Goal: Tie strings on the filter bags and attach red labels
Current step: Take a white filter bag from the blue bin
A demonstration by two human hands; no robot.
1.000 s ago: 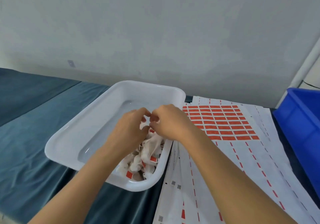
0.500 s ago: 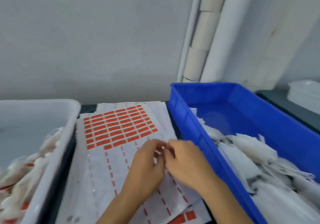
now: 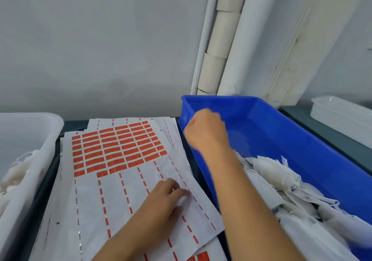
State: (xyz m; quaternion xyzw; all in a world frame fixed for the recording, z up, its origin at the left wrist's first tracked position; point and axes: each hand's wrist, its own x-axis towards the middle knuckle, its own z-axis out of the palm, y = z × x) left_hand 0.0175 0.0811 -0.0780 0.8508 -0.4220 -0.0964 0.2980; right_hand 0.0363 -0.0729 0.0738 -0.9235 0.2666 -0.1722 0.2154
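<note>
the right hand (image 3: 203,131) has left the left hand (image 3: 161,200), which now rests loosely on the label sheet (image 3: 120,180), and hovers clenched over the blue bin (image 3: 322,160) of filter bags (image 3: 271,172), likely fetching one.

Under my left hand (image 3: 161,202) lies matt white paper label sheet (image 3: 124,190) with glossy red labels (image 3: 116,150), between a smooth glossy blue plastic bin (image 3: 302,139) holding soft, fibrous white filter bags (image 3: 281,180) and a white plastic tray (image 3: 40,139).

Small packing workshop: blue plastic bin (image 3: 302,139) w/ filter bags (image 3: 281,180), white trays (image 3: 30,131), label sheets (image 3: 112,150), paper rolls (image 3: 219,45) vs bare wall.
</note>
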